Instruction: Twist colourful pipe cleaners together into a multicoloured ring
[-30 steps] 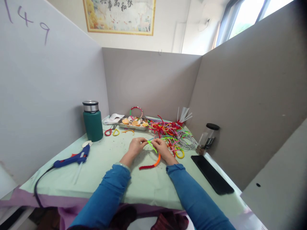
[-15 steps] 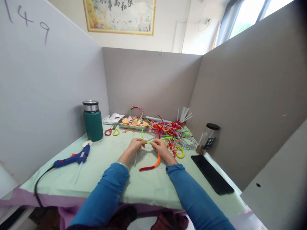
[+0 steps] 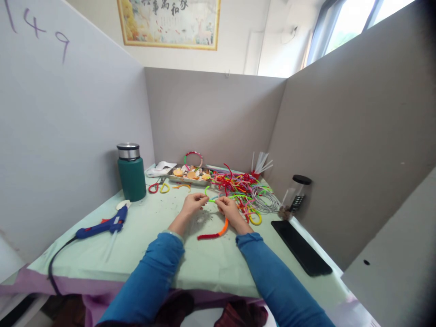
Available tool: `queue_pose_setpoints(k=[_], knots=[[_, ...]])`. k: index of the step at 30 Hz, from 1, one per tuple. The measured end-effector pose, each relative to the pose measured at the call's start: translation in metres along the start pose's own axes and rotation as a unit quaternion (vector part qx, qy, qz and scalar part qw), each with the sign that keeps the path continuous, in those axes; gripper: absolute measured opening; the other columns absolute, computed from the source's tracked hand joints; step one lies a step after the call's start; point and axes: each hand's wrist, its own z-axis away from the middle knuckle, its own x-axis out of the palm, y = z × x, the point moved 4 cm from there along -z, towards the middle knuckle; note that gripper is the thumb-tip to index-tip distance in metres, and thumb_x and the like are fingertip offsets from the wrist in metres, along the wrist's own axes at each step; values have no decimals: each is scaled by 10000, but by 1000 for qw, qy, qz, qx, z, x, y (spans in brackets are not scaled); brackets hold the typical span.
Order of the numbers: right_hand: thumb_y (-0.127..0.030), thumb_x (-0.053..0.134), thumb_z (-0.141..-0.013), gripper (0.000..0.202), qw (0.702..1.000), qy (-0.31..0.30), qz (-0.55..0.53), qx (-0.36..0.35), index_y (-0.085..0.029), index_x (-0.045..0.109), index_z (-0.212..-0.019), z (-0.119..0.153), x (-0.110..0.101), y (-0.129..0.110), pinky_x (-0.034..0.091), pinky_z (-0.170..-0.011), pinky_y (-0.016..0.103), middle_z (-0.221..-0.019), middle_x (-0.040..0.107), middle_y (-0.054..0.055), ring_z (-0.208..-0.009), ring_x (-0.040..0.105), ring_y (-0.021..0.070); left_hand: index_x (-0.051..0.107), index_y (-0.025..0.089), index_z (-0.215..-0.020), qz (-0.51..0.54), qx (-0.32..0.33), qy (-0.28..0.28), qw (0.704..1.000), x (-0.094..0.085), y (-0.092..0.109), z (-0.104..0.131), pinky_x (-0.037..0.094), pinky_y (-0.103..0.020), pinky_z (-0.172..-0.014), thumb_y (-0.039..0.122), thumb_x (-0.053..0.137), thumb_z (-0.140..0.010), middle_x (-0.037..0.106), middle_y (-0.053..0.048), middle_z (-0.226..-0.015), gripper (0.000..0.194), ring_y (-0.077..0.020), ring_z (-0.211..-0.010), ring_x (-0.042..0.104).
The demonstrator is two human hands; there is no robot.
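Left of centre, I log the left hand with its fingertips pinched shut on the green fuzzy strip, whose upturned end lies just beyond them, nearer this hand than the other. Between the hands, the strip's short visible span runs roughly crosswise, and below it an orange-and-red length curves rightward and up; its join to the green, if any, I cannot tell. At right, the right hand pinches the green span, the orange end emerging beneath its palm.
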Motion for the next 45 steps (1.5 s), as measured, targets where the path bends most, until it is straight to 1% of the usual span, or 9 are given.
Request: queue_pose_setpoints(k=[5,14,20,25,29,32,35,39,45], knots=[[-454,601,-666,297,1000,-2,-5,1,-175,512,-615,0,0,-1,251,-456,227,-483,431,-47,-456,341,84,700,155,-837,-59,44,5,997,0,-4,-2,468,-221,-511,297,613,-649,666,-62,-803,252,-135,-644,563],[-431,601,-677,278,1000,-11,-14,-6,-177,508,-612,1,1,-4,241,-456,229,-484,421,-51,-452,331,81,713,181,-855,-200,130,0,971,3,3,0,445,-274,-721,199,606,-681,670,-61,-854,205,-154,-724,585],[-407,594,-697,260,1000,-14,-19,-10,-178,499,-619,1,1,-4,233,-449,227,-484,415,-51,-445,327,79,715,206,-835,-234,153,7,960,3,5,1,438,-265,-729,215,594,-714,646,-52,-865,171,-156,-763,585],[-418,602,-689,271,1000,-10,-23,-8,-179,495,-617,1,1,-6,233,-445,231,-479,415,-50,-440,329,79,715,196,-813,-230,175,9,957,3,9,3,433,-253,-758,210,569,-741,647,-59,-904,164,-153,-814,587],[-442,602,-681,291,1000,-11,-26,-10,-178,494,-622,2,1,-8,236,-444,230,-479,418,-53,-440,331,76,710,186,-840,-221,158,3,962,3,10,4,431,-247,-745,192,559,-740,676,-53,-862,181,-146,-787,594],[-446,601,-678,295,999,-9,-29,-13,-176,494,-626,2,1,-8,240,-447,227,-479,418,-56,-442,333,74,707,165,-840,-195,126,6,973,3,8,3,431,-244,-696,197,561,-726,687,-53,-814,188,-142,-728,588],[-447,597,-679,293,999,-11,-42,-11,-176,496,-633,2,2,-8,237,-445,226,-483,418,-57,-443,333,75,702,131,-849,-138,79,-7,987,3,4,1,416,-232,-593,246,560,-718,675,-51,-721,224,-119,-599,547],[-445,596,-683,291,999,-12,-42,-7,-177,495,-633,3,3,-9,228,-440,227,-486,419,-54,-442,331,75,677,92,-890,-35,14,-26,999,4,2,1,348,-207,-463,303,598,-671,627,-24,-613,314,-71,-449,434],[-448,585,-700,290,999,-20,-37,-15,-173,505,-654,4,3,-10,225,-441,227,-499,418,-54,-446,328,73,658,71,-878,53,-18,-54,997,6,7,6,291,-190,-401,323,645,-620,554,9,-539,361,-42,-402,364]])
